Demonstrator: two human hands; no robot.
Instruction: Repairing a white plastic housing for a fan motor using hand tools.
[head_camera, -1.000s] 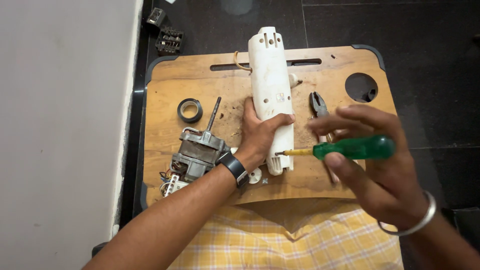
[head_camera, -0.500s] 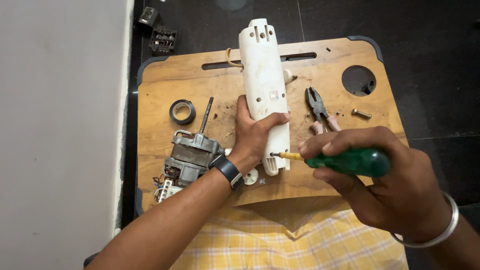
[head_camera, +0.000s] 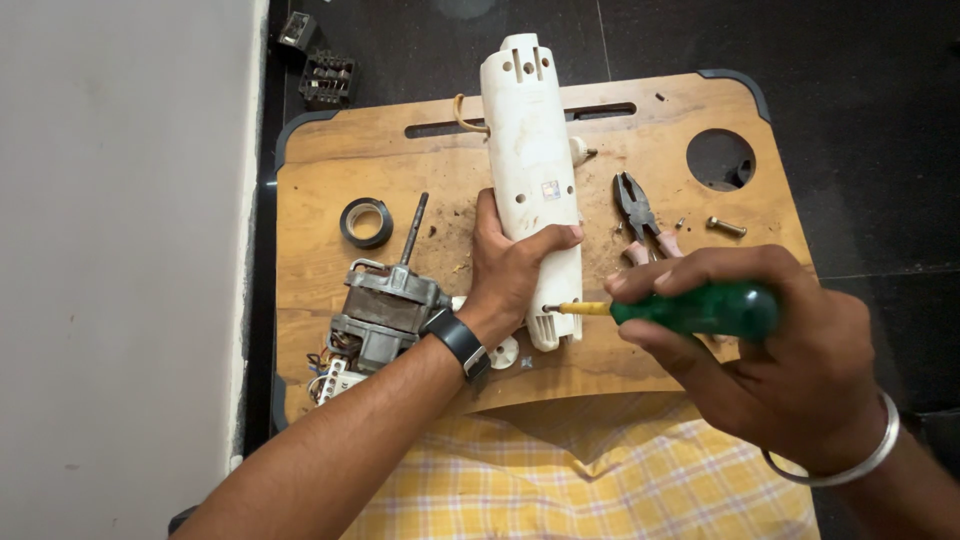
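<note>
The left hand (head_camera: 510, 275) wraps its fingers round the long white plastic housing (head_camera: 535, 190) lying on the wooden surface (head_camera: 330, 150). The right hand (head_camera: 770, 360) pinches a green-handled screwdriver (head_camera: 700, 310), tip at the housing's near end. The casing looks unopened; motor (head_camera: 385, 310) and pliers (head_camera: 640, 215) lie aside.

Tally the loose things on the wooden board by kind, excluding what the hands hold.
Grey electric motor with shaft: 1
Black tape roll: 1
Pliers with pink handles: 1
Small metal bolt: 1
Total: 4
</note>
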